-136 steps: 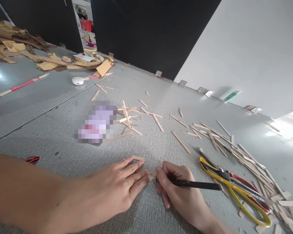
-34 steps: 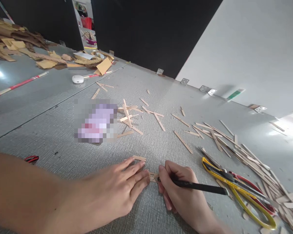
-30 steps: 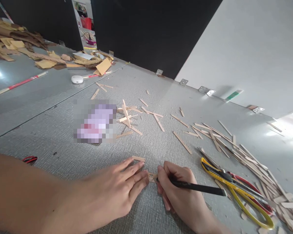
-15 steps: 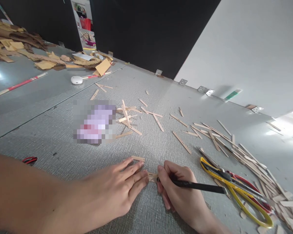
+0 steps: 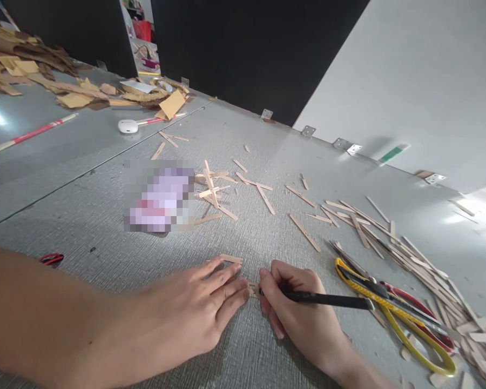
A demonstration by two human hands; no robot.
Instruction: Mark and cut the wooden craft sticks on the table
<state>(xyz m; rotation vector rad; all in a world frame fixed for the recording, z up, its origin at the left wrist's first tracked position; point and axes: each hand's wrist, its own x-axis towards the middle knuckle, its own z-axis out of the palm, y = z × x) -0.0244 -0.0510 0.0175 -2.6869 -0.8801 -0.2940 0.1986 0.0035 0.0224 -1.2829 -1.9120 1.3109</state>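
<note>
My left hand (image 5: 194, 313) lies flat on the grey table (image 5: 105, 254), its fingertips pressing down a small wooden stick piece (image 5: 252, 288). My right hand (image 5: 297, 313) grips a thin black knife (image 5: 328, 299) like a pen, its tip meeting that stick piece right beside my left fingertips. Most of the piece is hidden under the fingers. A second short stick piece (image 5: 230, 259) lies just beyond my left index finger.
Yellow-handled scissors (image 5: 392, 319) and a red-handled tool (image 5: 421, 319) lie right of my right hand, beside a heap of wooden sticks (image 5: 421, 270). More sticks (image 5: 214, 189) are scattered mid-table near a blurred patch. Cardboard scraps (image 5: 44, 75), a white case (image 5: 128, 126) and a red-white rod (image 5: 32, 132) lie far left.
Both hands stay in place on the small stick piece; the knife tip has shifted only slightly. The view has tilted a little.
</note>
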